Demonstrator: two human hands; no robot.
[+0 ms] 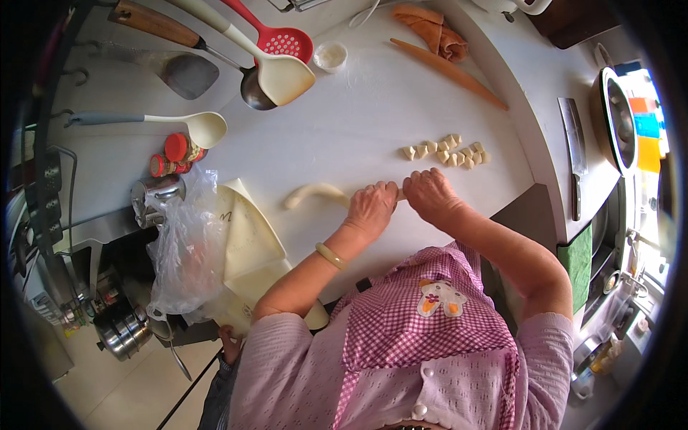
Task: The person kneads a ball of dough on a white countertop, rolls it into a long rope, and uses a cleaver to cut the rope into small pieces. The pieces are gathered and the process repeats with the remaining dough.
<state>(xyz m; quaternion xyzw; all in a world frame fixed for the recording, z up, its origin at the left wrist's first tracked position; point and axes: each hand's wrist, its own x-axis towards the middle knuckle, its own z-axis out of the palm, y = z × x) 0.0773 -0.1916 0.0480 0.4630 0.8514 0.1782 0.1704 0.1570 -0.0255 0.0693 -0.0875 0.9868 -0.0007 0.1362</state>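
A long rope of dough [317, 189] lies curved on the white countertop [301, 140], its right part inside my hands. My left hand [374, 203], with a bangle on the wrist, is closed around the rope. Close beside it, my right hand [430, 191] grips the rope's right end; the fingertips of both hands are hidden beneath them. Just beyond my right hand, several small cut pieces of dough [443, 146] lie in uneven rows.
A wooden rolling pin [449, 72] and an orange cloth [438, 32] lie at the far right. A small white tub [330, 56] stands near hanging utensils [285, 75]. Plastic bag [188, 242] and pale mat [252, 231] are at left. A cleaver [574, 140] rests right. Another person's hand [230, 344] shows lower left.
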